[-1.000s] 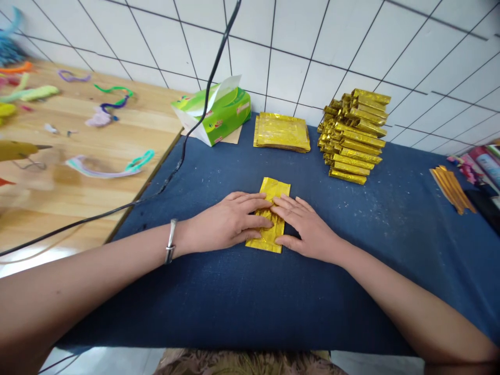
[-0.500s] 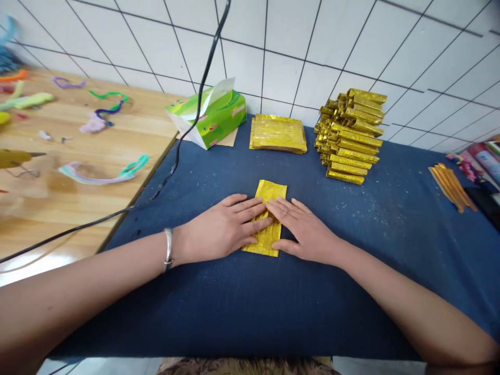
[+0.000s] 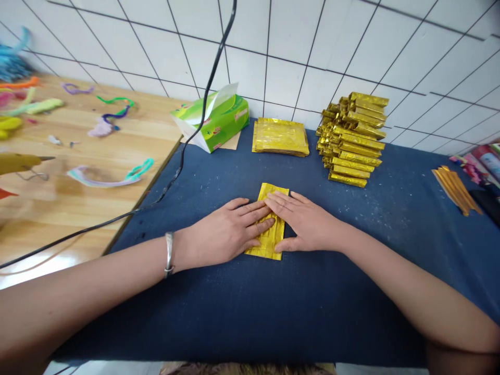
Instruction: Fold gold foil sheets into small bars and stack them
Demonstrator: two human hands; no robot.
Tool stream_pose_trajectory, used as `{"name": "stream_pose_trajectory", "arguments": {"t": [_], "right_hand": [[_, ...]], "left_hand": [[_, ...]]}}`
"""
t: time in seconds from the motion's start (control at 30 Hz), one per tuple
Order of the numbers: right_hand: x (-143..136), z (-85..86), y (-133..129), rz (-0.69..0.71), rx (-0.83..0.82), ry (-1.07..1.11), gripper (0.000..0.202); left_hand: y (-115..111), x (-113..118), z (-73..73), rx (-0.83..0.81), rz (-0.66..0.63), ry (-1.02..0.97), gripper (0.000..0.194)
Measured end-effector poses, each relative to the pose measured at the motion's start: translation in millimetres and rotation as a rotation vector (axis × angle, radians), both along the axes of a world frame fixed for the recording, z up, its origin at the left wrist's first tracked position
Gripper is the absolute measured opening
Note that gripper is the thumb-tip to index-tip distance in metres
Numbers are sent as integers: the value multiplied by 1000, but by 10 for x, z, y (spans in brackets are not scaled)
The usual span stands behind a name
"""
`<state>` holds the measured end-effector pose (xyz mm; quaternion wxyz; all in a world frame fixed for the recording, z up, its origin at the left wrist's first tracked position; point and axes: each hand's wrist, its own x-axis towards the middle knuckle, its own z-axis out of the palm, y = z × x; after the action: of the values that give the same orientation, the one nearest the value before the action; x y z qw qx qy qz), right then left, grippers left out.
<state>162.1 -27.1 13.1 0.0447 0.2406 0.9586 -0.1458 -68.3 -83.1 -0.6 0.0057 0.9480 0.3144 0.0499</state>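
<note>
A flat sheet of gold foil paper point(image 3: 269, 246) lies on the dark blue cloth point(image 3: 234, 307) in front of me, its long side running away from me. My left hand point(image 3: 224, 232), with a silver bangle at the wrist, rests flat across its left side, fingers stretched out. From the right, my right hand point(image 3: 307, 221) lies with its fingertips on the upper part of the sheet and its thumb at the right edge. The fingertips of both hands meet or overlap near the middle. Parts of the sheet are hidden under the fingers.
Behind the sheet lies a stack of gold foil sheets point(image 3: 280, 136), beside a pile of folded gold foil strips point(image 3: 353, 140). A green tissue pack point(image 3: 222, 122) stands left, with a black cable point(image 3: 207, 88) before it. A glue gun point(image 3: 19, 162) and pipe cleaners point(image 3: 113, 179) lie on the wooden table.
My right hand has shifted slightly up along the sheet, its fingers lying a little further over the left fingertips. The whole view has moved a little; the left hand stays on the sheet.
</note>
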Motion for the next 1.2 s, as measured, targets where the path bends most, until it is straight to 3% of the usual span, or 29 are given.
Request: {"name": "stream_pose_trajectory", "arguments": {"t": [0.53,0.67,0.77,0.93,1.2], "right_hand": [[-39,23,72,19,-25,24,104],[-40,29,83,38,-31,34,103],[-39,15,95,39,-31,38,105],[-33,-19,96,32,-27,37,106],[-23,-35,92,30,-24,31,105]], "left_hand": [[70,-22,64,-81,142,-95,49],[186,-13,114,-107,152,-129,66],[320,-19,132,-145,70,-82,82],[439,-69,68,-170,47,-50,99],[384,-124,-78,-96,99,-86,108]]}}
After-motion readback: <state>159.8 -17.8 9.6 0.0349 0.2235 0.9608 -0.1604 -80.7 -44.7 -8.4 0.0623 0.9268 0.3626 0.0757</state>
